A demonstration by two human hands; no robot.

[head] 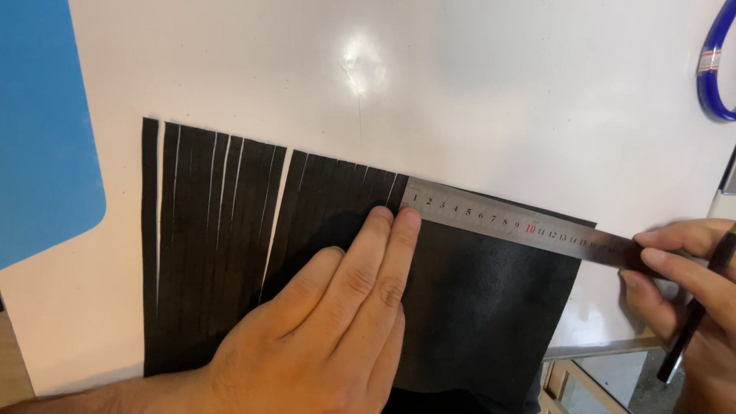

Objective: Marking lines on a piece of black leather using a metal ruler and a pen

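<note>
Left hand [330,337] lying flat, fingers together and extended, pressing on a black sheet [475,307] of leather-like material near the front edge of the white surface [498,92]; nothing enclosed in that grip, fingertips touching the zero end of a steel ruler [506,222]. Right hand [690,284] at the right edge, fingers loosely curled over the ruler's far end while pinching a slim dark tool [694,322], probably a knife or pen; tip not showing. Ruler lying slanted across the sheet's uncut right portion, just beside a row of narrow cut strips [215,230] fanning toward the left edge.

Judged risks: ruler sliding on the smooth sheet under uneven pressure, giving a crooked strip; left fingertips sitting against the ruler's end, exposed to a slipping blade; loose strips shifting and spoiling the spacing.

Blue mat [46,138] covering the far left corner; blue looped handle [717,69], possibly scissors, at the far right corner. No containers showing.
</note>
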